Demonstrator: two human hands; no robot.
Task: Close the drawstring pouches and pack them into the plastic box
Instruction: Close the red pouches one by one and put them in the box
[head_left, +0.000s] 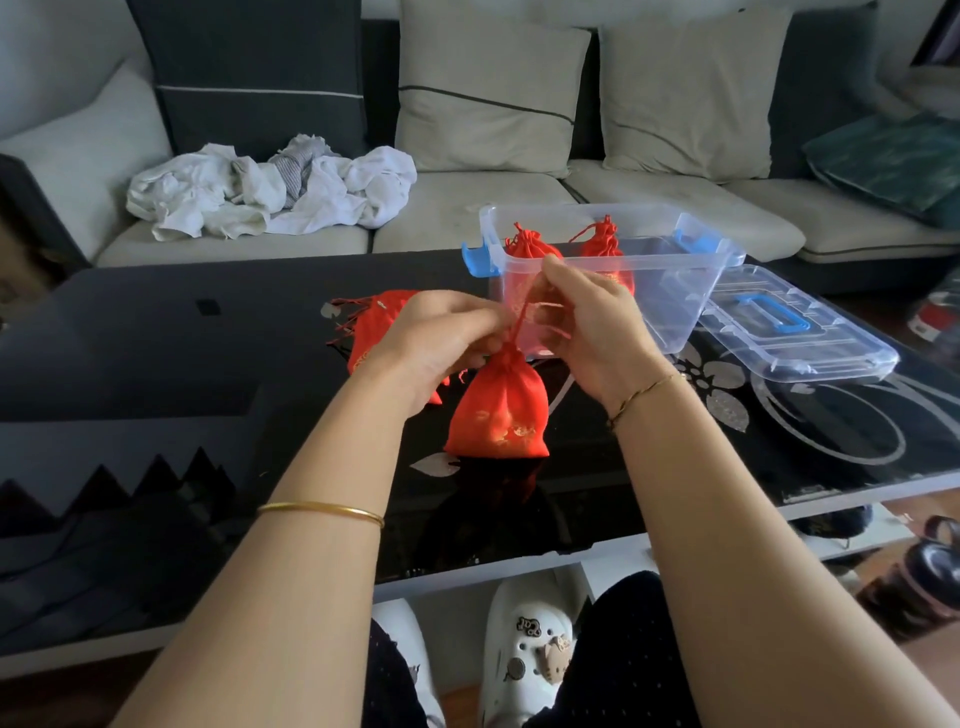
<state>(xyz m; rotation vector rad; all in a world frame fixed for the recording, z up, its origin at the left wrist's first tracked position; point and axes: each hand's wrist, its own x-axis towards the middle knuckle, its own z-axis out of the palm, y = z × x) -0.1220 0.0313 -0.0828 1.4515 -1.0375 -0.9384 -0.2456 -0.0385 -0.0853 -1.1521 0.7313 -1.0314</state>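
Centrally, the left hand (441, 338) pinches the neck (506, 356) of a red pouch (496, 415) standing on the table (156, 338) before the box (675, 244); the right hand (592, 322) grips its cord (522, 317). Soft, light cloth probably slumps: hold at the neck.

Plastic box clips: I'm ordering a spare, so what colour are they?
Blue clips on the clear plastic box; the head view shows the left one best.

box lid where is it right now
In the head view the lid lies flat on the black table, on the right side, just beside the open plastic box.
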